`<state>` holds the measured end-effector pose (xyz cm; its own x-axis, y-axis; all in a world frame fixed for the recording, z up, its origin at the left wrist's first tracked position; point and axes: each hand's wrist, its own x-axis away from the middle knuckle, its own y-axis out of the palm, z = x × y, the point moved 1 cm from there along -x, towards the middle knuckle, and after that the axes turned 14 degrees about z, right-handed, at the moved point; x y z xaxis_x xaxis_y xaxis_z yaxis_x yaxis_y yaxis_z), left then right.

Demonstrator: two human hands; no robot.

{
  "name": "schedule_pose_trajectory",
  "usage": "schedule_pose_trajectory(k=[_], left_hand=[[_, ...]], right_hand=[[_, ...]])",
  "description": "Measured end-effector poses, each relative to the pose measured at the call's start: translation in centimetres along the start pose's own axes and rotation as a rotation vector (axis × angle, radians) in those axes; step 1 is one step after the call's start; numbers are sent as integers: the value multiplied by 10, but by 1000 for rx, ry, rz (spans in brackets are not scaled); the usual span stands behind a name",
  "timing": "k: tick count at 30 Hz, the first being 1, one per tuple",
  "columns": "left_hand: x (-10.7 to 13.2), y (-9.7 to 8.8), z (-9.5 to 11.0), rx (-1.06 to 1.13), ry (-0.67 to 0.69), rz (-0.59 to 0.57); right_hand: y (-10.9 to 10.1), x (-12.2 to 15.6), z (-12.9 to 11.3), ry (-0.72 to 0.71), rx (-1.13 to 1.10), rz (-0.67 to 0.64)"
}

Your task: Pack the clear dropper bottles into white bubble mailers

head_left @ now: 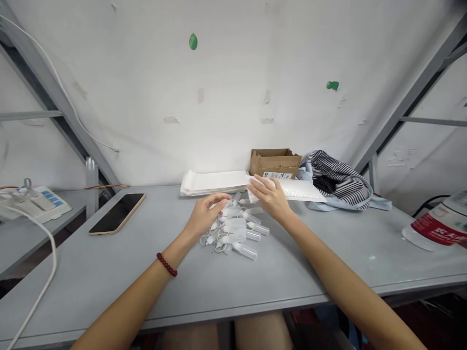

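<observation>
- Grey table [146, 274], on which a pile of small bottles [235, 237] is spread near the middle.
- Striped cloth [345, 182], bunched up and left behind the pile, to its right.
- White envelopes [215, 182], stacked flat just behind the pile.
- Cardboard box [272, 166], set behind the pile and slightly to its right; its top is left open.
- Large jug [443, 226], wrapped in a red label, placed well to the right of the pile and cut off by the picture's edge.
- White padded bag [302, 188], held out just behind the pile and to its right, its near end covered by the right hand [270, 197]; the fingers are nearly straight and laid over it, but whether it is pinched cannot be told.
- Left hand [204, 211], brought to the left edge of the pile; the fingers are curled, with the thumb held near them, and whether a bottle is gripped cannot be told.
- Dark-screened phone [117, 214], laid well to the left of the pile.
- Red bead bracelet [167, 265], worn on the left wrist, in front of the pile and to its left.
</observation>
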<state>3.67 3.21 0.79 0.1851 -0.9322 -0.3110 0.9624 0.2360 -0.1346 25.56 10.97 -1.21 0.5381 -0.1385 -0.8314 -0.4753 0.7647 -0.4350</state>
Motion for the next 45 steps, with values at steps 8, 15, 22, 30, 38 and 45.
schedule_pose_trajectory(k=[8,15,22,30,38,45], left_hand=[[-2,-2,-3,26,-90,31],[-2,-3,-1,45,-114,30],[0,-2,3,32,-132,6],[-2,-2,-3,32,-129,-5],[-4,-3,0,32,-157,55],[-8,-8,-2,81,-139,245]], right_hand=[[29,26,25,319,-101,-327],[26,31,34,441,-29,-395],[29,33,24,431,-59,-430],[36,25,-4,331,-287,-377],[17,16,0,311,-443,-398],[19,-6,11,479,-405,-326]])
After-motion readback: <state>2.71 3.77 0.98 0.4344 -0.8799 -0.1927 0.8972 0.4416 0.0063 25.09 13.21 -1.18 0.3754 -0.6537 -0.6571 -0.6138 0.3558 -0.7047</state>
